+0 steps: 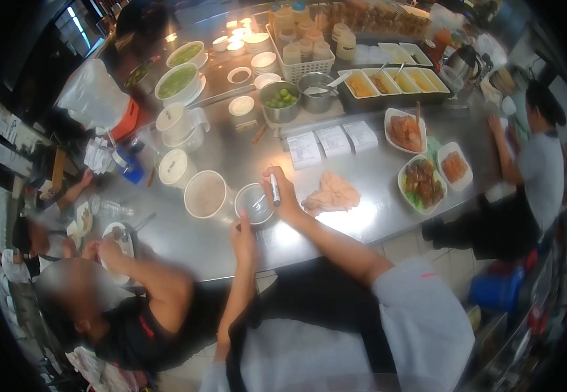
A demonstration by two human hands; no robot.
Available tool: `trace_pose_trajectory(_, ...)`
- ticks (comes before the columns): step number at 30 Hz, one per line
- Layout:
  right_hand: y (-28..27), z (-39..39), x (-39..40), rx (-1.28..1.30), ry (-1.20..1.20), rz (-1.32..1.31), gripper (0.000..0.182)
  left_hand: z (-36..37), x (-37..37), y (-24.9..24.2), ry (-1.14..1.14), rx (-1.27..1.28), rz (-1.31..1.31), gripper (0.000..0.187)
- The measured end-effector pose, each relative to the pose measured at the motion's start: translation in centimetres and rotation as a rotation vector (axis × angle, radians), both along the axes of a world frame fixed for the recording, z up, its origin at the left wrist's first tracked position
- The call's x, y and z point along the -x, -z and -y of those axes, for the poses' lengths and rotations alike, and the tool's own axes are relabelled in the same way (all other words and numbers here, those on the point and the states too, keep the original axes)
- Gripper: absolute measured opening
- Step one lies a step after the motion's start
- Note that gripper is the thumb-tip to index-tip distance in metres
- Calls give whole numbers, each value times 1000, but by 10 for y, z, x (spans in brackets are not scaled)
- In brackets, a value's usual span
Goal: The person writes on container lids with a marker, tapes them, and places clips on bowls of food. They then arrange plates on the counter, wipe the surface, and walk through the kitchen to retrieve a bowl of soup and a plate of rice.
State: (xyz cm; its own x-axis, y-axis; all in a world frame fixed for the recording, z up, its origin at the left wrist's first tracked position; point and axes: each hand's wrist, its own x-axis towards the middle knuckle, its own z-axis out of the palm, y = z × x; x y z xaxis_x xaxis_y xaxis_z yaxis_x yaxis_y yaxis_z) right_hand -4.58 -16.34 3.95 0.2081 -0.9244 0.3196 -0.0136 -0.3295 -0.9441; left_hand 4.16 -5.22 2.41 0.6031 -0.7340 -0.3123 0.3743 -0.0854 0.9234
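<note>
My right hand (288, 196) is closed around a white marker pen (275, 189), its lower end pointing toward me. Just left of it, a small round tub with a clear-looking top (249, 198) stands on the steel counter. My left hand (243, 240) is closed at the near edge of this tub, its fingertips at the rim. A small dark thing shows at its fingers, too small to name. A larger open paper tub (206, 195) stands left of the small one. To the right of my right hand lies a crumpled pinkish cloth (335, 193).
Order slips (332, 142) lie beyond my hands. Dishes of food (422, 184) stand at right, lidded tubs (177, 168) at left. Behind are a pot of limes (280, 101) and a sauce tray (391, 81). A co-worker's arm (159, 277) is close on my left; another person (535, 150) stands right.
</note>
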Motion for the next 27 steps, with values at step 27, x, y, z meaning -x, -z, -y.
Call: trace_pose_trajectory(27,-45,27,33,-156,-173,81,23,-18,-8,-23,128,-301,98,37)
